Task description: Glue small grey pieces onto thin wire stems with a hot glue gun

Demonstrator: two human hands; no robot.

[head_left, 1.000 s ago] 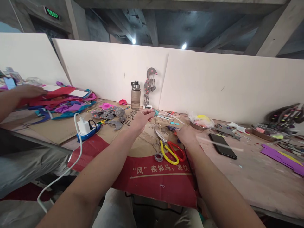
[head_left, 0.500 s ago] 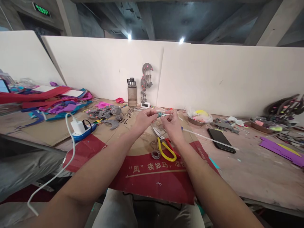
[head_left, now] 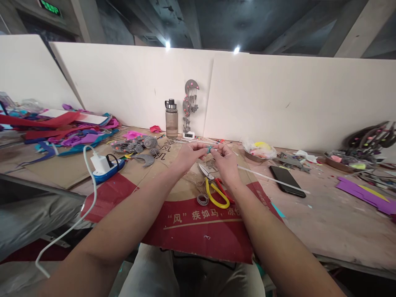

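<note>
Between the fingertips of my left hand (head_left: 192, 156) and my right hand (head_left: 224, 160) is a small teal piece (head_left: 209, 149), pinched from both sides above the cardboard sheet (head_left: 201, 235). Its exact shape is too small to tell. Just below my hands lie yellow-handled scissors (head_left: 217, 197) with their blades apart, overlapping a red-handled tool (head_left: 223, 187). Grey cord (head_left: 203, 199) is coiled left of the yellow handles. A clear stick (head_left: 269, 177) reaches rightward from beside my right hand.
A bottle (head_left: 171, 119) and a grey moon-shaped hanging ornament (head_left: 192, 86) stand behind. Grey felt pieces (head_left: 145, 159) and a blue power strip (head_left: 108, 172) are left. On the right are a phone (head_left: 287, 181), a bowl (head_left: 256, 157) and purple sheets (head_left: 361, 194).
My fingertips have drawn slightly closer around the teal piece, and my right hand has turned a little. The whole view has shifted slightly.
</note>
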